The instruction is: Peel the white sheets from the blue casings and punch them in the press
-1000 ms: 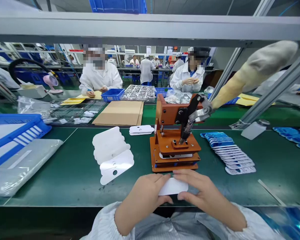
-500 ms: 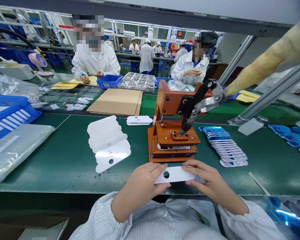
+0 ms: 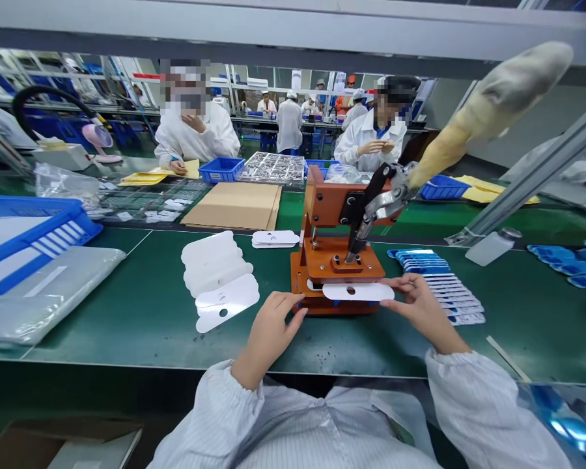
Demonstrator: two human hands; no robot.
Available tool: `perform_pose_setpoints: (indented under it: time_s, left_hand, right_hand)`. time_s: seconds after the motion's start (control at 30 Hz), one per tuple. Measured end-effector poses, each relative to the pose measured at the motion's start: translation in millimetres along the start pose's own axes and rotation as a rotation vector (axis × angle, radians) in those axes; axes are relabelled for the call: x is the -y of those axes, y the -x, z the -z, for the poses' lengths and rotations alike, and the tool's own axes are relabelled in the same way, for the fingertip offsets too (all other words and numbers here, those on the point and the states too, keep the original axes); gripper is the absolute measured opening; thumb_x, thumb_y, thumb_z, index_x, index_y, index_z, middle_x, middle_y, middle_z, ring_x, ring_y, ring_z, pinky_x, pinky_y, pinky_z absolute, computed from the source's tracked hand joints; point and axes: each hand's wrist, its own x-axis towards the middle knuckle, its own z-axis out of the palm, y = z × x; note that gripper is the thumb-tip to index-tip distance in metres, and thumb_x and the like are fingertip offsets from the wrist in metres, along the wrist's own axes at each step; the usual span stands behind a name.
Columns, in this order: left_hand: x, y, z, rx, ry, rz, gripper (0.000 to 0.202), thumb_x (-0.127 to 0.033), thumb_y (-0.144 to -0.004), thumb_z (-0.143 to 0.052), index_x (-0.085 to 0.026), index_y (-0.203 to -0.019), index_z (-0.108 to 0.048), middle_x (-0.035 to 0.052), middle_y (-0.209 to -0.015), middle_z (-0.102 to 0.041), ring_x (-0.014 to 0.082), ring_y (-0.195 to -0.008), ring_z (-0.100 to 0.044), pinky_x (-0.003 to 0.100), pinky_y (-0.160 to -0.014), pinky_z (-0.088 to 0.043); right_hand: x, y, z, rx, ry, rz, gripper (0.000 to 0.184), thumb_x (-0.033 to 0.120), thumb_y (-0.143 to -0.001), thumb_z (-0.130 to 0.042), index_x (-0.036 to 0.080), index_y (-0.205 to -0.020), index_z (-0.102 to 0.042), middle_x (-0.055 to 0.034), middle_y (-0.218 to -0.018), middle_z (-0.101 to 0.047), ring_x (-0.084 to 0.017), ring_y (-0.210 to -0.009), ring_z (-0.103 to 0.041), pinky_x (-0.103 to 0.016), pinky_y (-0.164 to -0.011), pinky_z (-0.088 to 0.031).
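A white card strip [image 3: 371, 292] with rounded ends and a round hole is at the front of a brown toggle press [image 3: 322, 195]. My right hand [image 3: 420, 309] pinches the strip's right end between thumb and fingers. My left hand [image 3: 271, 329] is by the press's front left corner, thumb and fingers apart, holding nothing; its fingertips are at the press base, and I cannot tell whether they touch it. A second white piece [image 3: 313, 285] shows partly between the press plates, behind the held strip. The press lever ends in a wrapped yellowish handle [image 3: 488, 104], raised to the right.
Overlapping white strips [image 3: 217, 260] and a small white stack [image 3: 275, 239] lie left of the press. A row of blue-and-white strips [image 3: 437, 280] lies right, near a white bottle [image 3: 493, 246]. Cardboard sheets [image 3: 234, 205] lie behind. Two co-workers sit opposite.
The white strip has gone forward from the table edge to the press in my right hand. My left hand has let go of it and moved forward to the press's left corner.
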Motion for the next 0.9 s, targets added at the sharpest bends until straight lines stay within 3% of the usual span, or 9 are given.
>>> perform_pose_setpoints:
  time_s: [0.13, 0.33, 0.43, 0.57, 0.77, 0.9]
  left_hand:
    - [8.6, 0.9, -13.2, -0.078, -0.017, 0.005, 0.025, -0.022, -0.09, -0.047, -0.02, -0.114, -0.053, 0.0062, -0.102, -0.058, 0.0179, -0.098, -0.054, 0.035, -0.085, -0.049]
    - [13.9, 1.9, -24.7, -0.144, -0.048, -0.003, 0.028, -0.021, -0.09, -0.046, -0.02, -0.117, -0.048, 0.0074, -0.104, -0.052, 0.0182, -0.099, -0.052, 0.035, -0.087, -0.049]
    - [13.1, -0.4, -23.7, -0.152, -0.075, -0.009, 0.028, -0.021, -0.089, -0.046, -0.021, -0.117, -0.048, 0.0075, -0.104, -0.051, 0.0195, -0.1, -0.052, 0.037, -0.086, -0.05]
    - [9.7, -4.1, -20.8, -0.148, -0.11, 0.002, 0.03, -0.022, -0.088, -0.048, -0.021, -0.118, -0.049, 0.0076, -0.103, -0.051, 0.0206, -0.1, -0.052, 0.038, -0.086, -0.05]
    - [7.7, -8.1, -18.7, -0.132, -0.145, 0.007, 0.031, -0.025, -0.088, -0.048, -0.02, -0.118, -0.051, 0.0092, -0.105, -0.052, 0.0219, -0.103, -0.052, 0.039, -0.087, -0.051]
    - [5.6, -11.9, -16.3, -0.091, -0.181, -0.038, 0.035, -0.027, -0.089, -0.047, -0.019, -0.124, -0.048, 0.0104, -0.119, -0.052, 0.0235, -0.114, -0.047, 0.041, -0.095, -0.046]
  right_hand:
    - [-10.4, -12.5, -6.6, -0.026, -0.001, 0.032, 0.061, 0.043, -0.055, -0.082, 0.024, -0.087, -0.033, -0.005, -0.097, -0.064, -0.024, -0.102, -0.059, -0.041, -0.092, -0.044]
    - [-17.1, -30.5, -16.8, -0.032, -0.003, 0.04, 0.06, 0.042, -0.055, -0.082, 0.024, -0.089, -0.036, -0.0031, -0.097, -0.059, -0.023, -0.096, -0.06, -0.035, -0.081, -0.05]
    - [-12.8, -33.8, -24.8, -0.004, -0.031, 0.048, 0.059, 0.043, -0.057, -0.081, 0.023, -0.089, -0.035, -0.0028, -0.091, -0.06, -0.023, -0.09, -0.062, -0.035, -0.075, -0.051]
    - [-7.3, -33.5, -31.7, 0.054, -0.026, 0.026, 0.057, 0.046, -0.061, -0.079, 0.023, -0.087, -0.034, -0.0043, -0.092, -0.062, -0.024, -0.092, -0.061, -0.037, -0.079, -0.05]
    - [-2.0, -33.9, -33.5, 0.02, -0.03, 0.005, 0.065, 0.053, -0.054, -0.081, 0.023, -0.086, -0.033, -0.0055, -0.093, -0.062, -0.027, -0.096, -0.06, -0.04, -0.08, -0.051]
    - [3.7, -32.6, -32.8, 0.039, 0.015, -0.024, 0.062, 0.053, -0.056, -0.079, 0.022, -0.086, -0.034, -0.0063, -0.094, -0.063, -0.029, -0.098, -0.06, -0.041, -0.081, -0.05]
